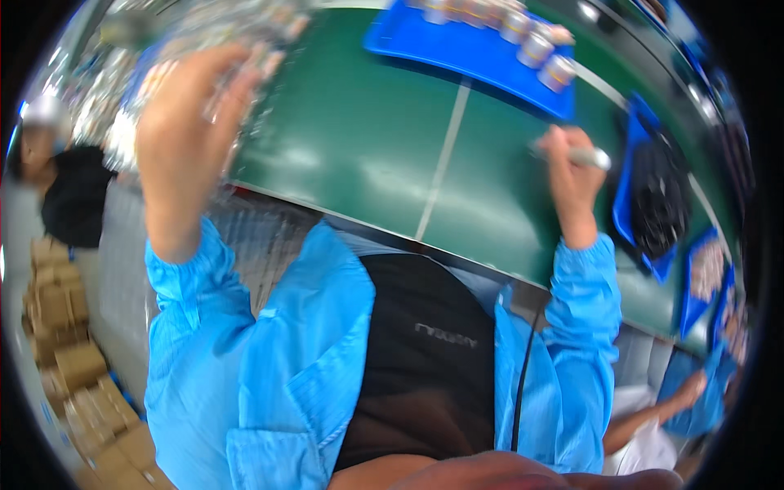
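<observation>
My left hand (184, 135) is smeared by motion over a heap of clear plastic packets (269, 28) at the table's left. Its fingers curve toward the packets; whether they grip one I cannot tell. My right hand (574, 184) is closed around a short, white, pen-like cylinder (590, 157), held above the green table (359, 122) near its right side. One rounded pale end of the cylinder sticks out to the right; its other end is blurred. Just beyond my right hand lies a blue tray (437, 61) with several small white containers (558, 73) along its far and right sides.
To the right, another blue tray (625, 192) holds black plastic-looking material (660, 196). Farther along are more blue trays (702, 282) with small items and another person's arm (665, 408). Cardboard boxes (82, 363) are stacked at lower left, near a person in black (77, 196).
</observation>
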`<control>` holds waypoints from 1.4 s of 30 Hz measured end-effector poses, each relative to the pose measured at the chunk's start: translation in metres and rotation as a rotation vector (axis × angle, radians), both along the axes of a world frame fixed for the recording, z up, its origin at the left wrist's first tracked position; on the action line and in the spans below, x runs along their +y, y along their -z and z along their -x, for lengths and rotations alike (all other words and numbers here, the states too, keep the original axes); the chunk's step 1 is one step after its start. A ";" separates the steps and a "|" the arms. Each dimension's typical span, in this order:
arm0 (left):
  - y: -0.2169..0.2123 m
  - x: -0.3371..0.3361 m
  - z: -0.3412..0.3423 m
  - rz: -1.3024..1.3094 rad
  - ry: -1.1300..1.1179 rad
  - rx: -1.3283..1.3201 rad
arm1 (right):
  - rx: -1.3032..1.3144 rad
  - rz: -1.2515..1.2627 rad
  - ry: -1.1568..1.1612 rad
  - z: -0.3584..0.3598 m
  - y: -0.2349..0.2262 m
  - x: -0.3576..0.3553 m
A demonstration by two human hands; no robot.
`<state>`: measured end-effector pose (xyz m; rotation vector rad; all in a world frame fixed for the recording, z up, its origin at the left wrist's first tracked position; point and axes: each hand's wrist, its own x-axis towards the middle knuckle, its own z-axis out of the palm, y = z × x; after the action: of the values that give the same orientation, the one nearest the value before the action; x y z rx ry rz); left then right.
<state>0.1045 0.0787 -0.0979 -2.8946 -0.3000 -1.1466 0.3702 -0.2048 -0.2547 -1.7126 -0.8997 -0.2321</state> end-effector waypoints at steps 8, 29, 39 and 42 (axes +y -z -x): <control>0.104 -0.074 -0.242 0.098 0.660 -0.184 | -0.148 0.006 0.048 -0.007 -0.004 -0.003; 0.117 -0.050 -0.271 0.834 0.749 0.188 | 0.001 -0.017 0.047 -0.019 0.002 -0.009; 0.159 -0.085 -0.194 0.758 0.852 0.266 | 0.293 -0.216 0.005 -0.011 -0.015 -0.010; 0.161 -0.086 -0.195 0.753 0.833 0.304 | 0.240 -0.327 -0.040 -0.007 -0.017 -0.009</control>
<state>0.2992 -0.0077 -0.2590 -3.9687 0.7091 -0.6509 0.3772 -0.2134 -0.2372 -1.3836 -0.6767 -0.1346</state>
